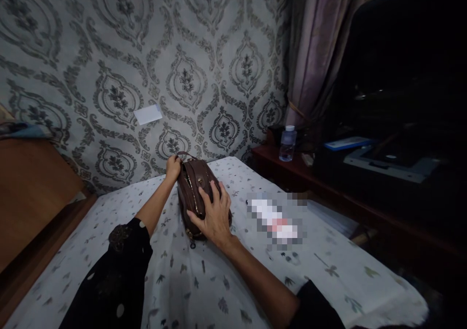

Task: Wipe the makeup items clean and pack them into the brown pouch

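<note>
A dark brown handbag with gold-coloured zips and a carrying strap lies on the patterned sheet. At its far left corner, my left hand is closed on the bag near the strap. My right hand rests on the bag's upper side with its fingers spread, covering part of it. One zip along the bag looks partly parted; what is inside is hidden. To the right of the bag, a blurred-out white and pink item lies on the sheet.
Patterned wallpaper rises behind the bed, with a white switch plate or card on it. On the right, a dark red table bears a clear bottle and a blue-edged flat item. A wooden board stands left.
</note>
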Motion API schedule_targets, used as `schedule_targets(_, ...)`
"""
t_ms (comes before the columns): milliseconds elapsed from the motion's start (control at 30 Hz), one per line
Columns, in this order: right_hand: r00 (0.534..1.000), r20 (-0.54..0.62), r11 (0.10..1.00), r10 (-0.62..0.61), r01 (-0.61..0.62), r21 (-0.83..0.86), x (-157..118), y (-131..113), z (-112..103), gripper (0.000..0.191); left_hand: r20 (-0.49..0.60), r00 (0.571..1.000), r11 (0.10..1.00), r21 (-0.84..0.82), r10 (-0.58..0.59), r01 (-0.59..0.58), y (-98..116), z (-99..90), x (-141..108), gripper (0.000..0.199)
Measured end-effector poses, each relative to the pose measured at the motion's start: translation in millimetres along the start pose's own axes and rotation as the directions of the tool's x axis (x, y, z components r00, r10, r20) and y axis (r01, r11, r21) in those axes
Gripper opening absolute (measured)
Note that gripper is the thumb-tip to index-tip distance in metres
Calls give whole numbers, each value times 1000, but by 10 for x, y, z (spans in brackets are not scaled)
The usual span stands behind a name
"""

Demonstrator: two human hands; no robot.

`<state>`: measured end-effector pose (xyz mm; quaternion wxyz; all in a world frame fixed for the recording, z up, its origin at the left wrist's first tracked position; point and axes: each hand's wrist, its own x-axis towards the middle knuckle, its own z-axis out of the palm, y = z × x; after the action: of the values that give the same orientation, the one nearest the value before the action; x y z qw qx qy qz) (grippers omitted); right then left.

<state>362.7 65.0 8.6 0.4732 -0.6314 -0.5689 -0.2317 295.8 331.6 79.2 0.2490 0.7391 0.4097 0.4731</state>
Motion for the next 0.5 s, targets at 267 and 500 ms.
schedule_targets(267, 1000, 3, 1000, 15, -15, 16, 5, -6, -8, 60, 48, 997, 996, -67, 67, -64, 160, -97, -256, 19)
schedule_targets(500, 1000, 9, 1000, 9, -9, 13, 9, -8, -15, 61, 211, 977, 998, -50, 43, -33, 343, -161, -89, 10)
